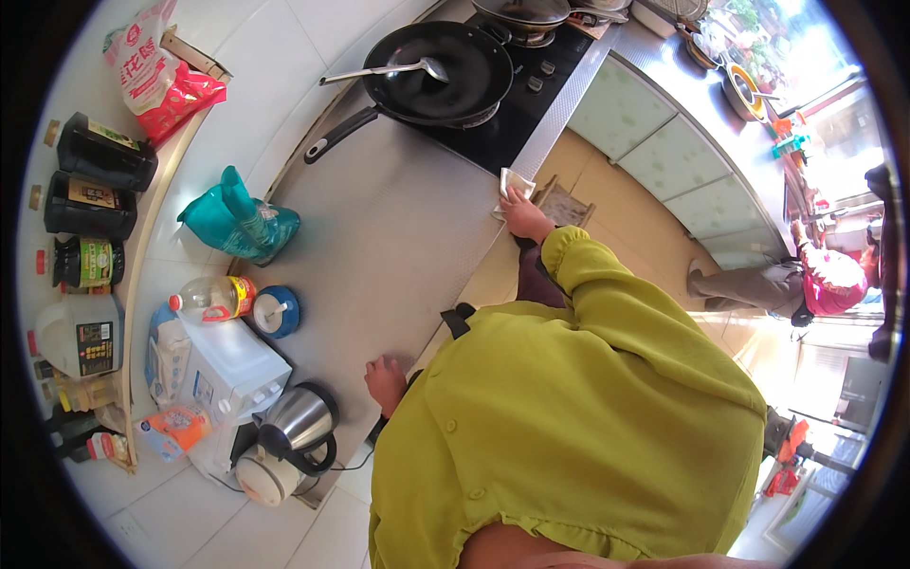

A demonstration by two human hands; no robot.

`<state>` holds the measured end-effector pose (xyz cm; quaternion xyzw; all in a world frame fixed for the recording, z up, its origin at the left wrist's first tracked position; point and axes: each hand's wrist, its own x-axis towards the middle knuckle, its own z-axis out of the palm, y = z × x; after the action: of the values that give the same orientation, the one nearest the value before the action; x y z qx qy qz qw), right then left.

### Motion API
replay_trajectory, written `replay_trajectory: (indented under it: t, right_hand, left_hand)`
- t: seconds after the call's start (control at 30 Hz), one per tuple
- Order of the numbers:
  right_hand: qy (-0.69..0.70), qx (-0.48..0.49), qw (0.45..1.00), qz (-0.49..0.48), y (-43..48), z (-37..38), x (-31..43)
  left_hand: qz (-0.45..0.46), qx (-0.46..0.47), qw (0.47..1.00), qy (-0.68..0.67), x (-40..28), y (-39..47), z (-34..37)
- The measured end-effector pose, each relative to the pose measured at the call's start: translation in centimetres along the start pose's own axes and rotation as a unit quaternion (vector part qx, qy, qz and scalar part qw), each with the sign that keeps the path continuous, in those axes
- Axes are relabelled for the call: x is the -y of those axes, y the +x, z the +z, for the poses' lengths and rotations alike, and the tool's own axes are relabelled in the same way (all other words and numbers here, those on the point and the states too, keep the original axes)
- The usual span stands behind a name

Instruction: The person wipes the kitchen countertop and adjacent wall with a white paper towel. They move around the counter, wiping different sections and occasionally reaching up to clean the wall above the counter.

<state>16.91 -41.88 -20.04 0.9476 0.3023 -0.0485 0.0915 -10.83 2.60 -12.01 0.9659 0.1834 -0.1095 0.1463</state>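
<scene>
My right hand (525, 215) holds a folded white cloth (517, 183) against the front edge of the steel countertop (384, 213), close to the near corner of the black gas hob (498, 146). Lower left in the view, my left hand (386, 384) rests on the countertop's edge with loosely curled fingers and no object visible in it. A black wok (462, 89) sits on the hob, a metal spatula (426, 70) lying in it and its long handle pointing over the countertop.
Along the wall stand a teal bag (245, 224), an oil bottle (213, 299), a blue-rimmed jar (276, 311), a white appliance (231, 366) and a steel kettle (298, 419). Dark bottles (106, 153) fill a shelf. A small stool (565, 204) is on the floor; another person (782, 284) stands at the far counter.
</scene>
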Motion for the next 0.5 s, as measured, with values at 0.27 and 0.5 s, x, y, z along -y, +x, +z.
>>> replay_trajectory:
  t: [0.27, 0.5]
  right_hand:
    - [0.103, -0.027, 0.992, 0.065, -0.5, 0.0, -0.5]
    - [0.27, -0.07, 0.959, 0.043, -2.7, -4.5, -5.3]
  left_hand:
    - [-0.064, 0.088, 0.994, 0.018, 1.3, 2.2, 2.3]
    - [-0.17, -0.061, 0.982, 0.055, 0.3, 3.1, 4.3]
